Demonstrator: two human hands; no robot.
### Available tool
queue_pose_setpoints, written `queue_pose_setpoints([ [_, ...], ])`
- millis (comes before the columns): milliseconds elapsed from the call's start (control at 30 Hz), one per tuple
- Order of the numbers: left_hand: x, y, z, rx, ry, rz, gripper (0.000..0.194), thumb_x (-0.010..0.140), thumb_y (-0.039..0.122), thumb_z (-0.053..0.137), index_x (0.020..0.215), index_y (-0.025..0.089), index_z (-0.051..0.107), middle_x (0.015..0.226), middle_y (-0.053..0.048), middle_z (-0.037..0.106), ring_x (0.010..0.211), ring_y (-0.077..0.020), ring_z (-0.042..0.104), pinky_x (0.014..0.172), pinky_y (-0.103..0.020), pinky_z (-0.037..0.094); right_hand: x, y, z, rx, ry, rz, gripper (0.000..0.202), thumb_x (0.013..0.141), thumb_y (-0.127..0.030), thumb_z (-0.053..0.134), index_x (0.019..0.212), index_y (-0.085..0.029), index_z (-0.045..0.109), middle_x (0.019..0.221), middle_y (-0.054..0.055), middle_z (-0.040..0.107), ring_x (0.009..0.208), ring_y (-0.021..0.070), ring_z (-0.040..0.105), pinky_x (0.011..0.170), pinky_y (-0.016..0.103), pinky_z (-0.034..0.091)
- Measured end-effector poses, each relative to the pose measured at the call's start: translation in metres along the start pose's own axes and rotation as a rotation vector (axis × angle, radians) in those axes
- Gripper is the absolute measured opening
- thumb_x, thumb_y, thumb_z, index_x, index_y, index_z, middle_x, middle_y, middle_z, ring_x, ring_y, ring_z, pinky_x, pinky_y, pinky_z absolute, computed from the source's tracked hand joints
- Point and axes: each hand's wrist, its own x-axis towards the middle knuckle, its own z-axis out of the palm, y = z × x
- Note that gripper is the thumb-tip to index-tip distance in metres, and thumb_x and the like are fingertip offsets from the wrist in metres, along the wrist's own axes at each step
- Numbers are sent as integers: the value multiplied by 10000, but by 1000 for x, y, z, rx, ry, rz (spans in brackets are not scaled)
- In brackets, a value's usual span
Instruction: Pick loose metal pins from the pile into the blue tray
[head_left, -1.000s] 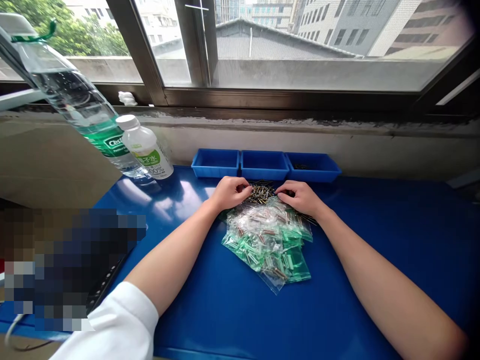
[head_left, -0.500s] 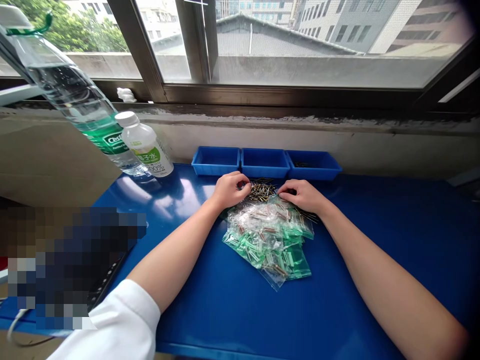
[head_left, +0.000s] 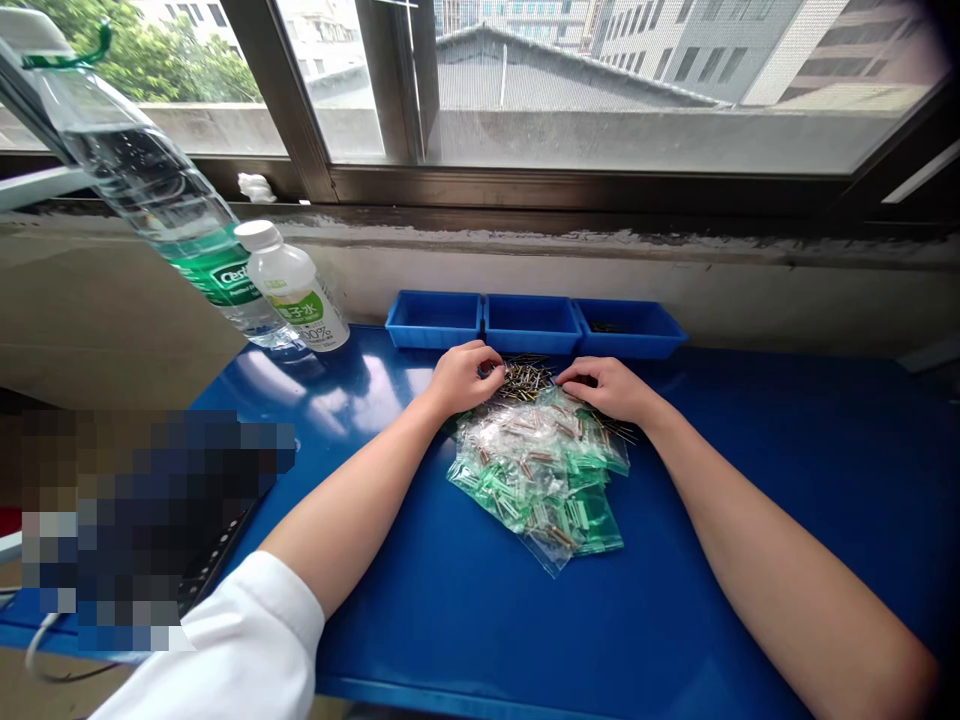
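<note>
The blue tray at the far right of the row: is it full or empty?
Neither: some dark pieces lie inside the tray, with bare blue showing beside them.

Looks like a small-parts workshop: blue bench (head_left: 450, 620) filling the lower frame, plastic bins (head_left: 531, 341), metal pins (head_left: 527, 381) and bagged pieces (head_left: 517, 480) mid-frame, window (head_left: 570, 140) above

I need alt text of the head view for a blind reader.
A person's left hand and right hand flank a pile of thin metal pieces on a blue table, with plastic bags in front. Behind stand three blue trays and, at left, two bottles, before a window.
</note>
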Motion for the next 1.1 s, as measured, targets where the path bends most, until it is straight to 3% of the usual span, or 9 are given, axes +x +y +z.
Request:
queue_pose_setpoints([
  [233, 0, -1, 1, -6, -1, 11, 151, 770, 228, 560, 775, 167, 697, 753, -29, 648, 658, -125, 570, 602, -232, 423, -1, 4, -5, 26, -34, 49, 169, 775, -296, 603, 853, -209, 726, 839, 33, 691, 758, 182, 636, 680, 288, 503],
  [567, 0, 0, 0, -11, -1, 21, 143, 767, 215, 561, 771, 165, 695, 755, -30, 649, 656, -122, 571, 601, -230, 420, -1, 6, -3, 60, -29, 111, 206, 793, -360, 579, 852, -189, 678, 679, 16, 622, 591, 141, 543, 536, 258, 421],
  [833, 5, 7, -5, 115, 177, 36, 159, 792, 220, 530, 719, 168, 661, 708, -26, 622, 651, -127, 560, 661, -253, 428, -3, 9, -1, 203, 39, 170, 273, 760, -426, 616, 828, -164, 658, 632, 16, 562, 556, 123, 457, 512, 256, 357],
  [967, 12, 24, -33, 375, 292, -163, 195, 813, 269, 499, 799, 163, 663, 843, -73, 627, 815, -197, 586, 805, -332, 448, -4, 8, 1, 261, 95, 175, 256, 741, -405, 631, 804, -159, 655, 630, 16, 555, 557, 120, 443, 519, 259, 344],
  [1033, 3, 35, -57, 525, 335, -371, 254, 800, 322, 512, 929, 159, 658, 1007, -123, 605, 1005, -282, 552, 890, -418, 437, -4, 8, 2, 276, 109, 161, 239, 735, -388, 631, 794, -157, 652, 638, 17, 562, 564, 121, 449, 525, 261, 346],
  [1100, -18, 43, -83, 669, 393, -665, 415, 780, 435, 526, 1072, 154, 614, 1224, -187, 499, 1180, -395, 429, 924, -549, 403, -3, 8, 3, 292, 117, 151, 231, 727, -382, 629, 784, -159, 648, 647, 19, 574, 565, 122, 454, 529, 261, 350],
])
